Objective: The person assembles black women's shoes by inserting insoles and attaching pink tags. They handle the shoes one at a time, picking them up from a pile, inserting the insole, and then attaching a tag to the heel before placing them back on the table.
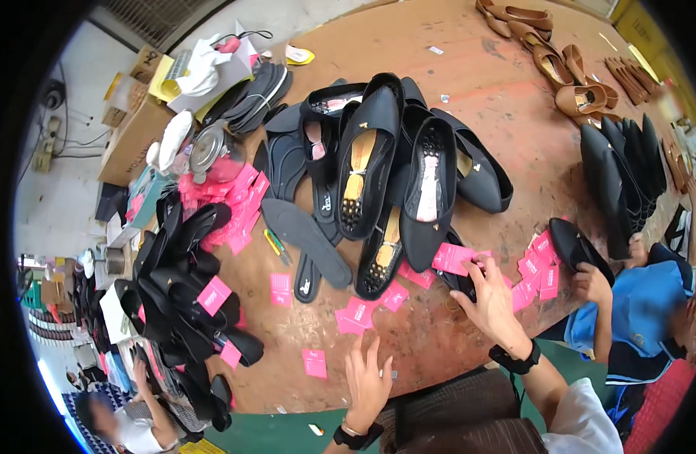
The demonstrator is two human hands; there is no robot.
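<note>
My right hand (493,304) is closed around a black flat shoe (460,283), mostly hidden by the hand and the pile. A pink tag (452,258) lies against that shoe under my fingertips; whether it is attached, I cannot tell. Near the table's front edge, my left hand (368,384) holds nothing, its fingers spread. Beyond my hands, several black pointed flats with small gold ornaments are heaped, one large black shoe (427,193) at the front. Loose pink tags (357,315) lie between my hands and the heap. A grey insole (309,244) rests left of the shoes.
More black shoes (183,303) crowd the left edge beside a bundle of pink tags (238,200). A yellow-green cutter (275,246) lies nearby. On the right, a co-worker in blue (628,303) handles a black shoe (579,246). Brown shoes (552,64) stand at the far right.
</note>
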